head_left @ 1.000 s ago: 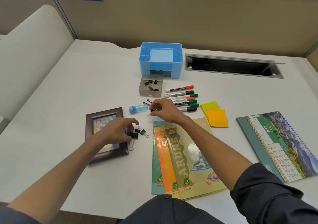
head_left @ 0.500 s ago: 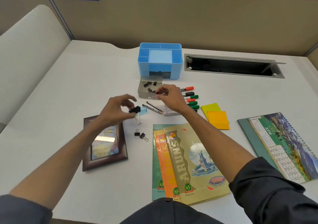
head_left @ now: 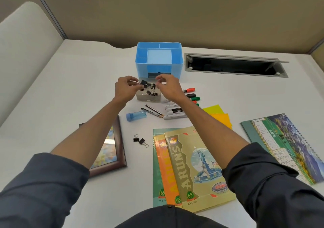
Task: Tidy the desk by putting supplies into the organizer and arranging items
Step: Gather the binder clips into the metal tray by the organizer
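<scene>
Lower centre of frame: two binder clips (head_left: 140,141) are left loose on the tabletop (head_left: 70,91), beside stacked notebooks (head_left: 189,168). Centre: a large black clip (head_left: 143,84) is pinched by the left hand (head_left: 126,88) over the grey tray (head_left: 148,97); a small clip (head_left: 153,86) appears pinched by the right hand (head_left: 168,87). Both are best released low, inside the rim. Upper centre: blue organizer (head_left: 158,59), compartments unfilled.
</scene>
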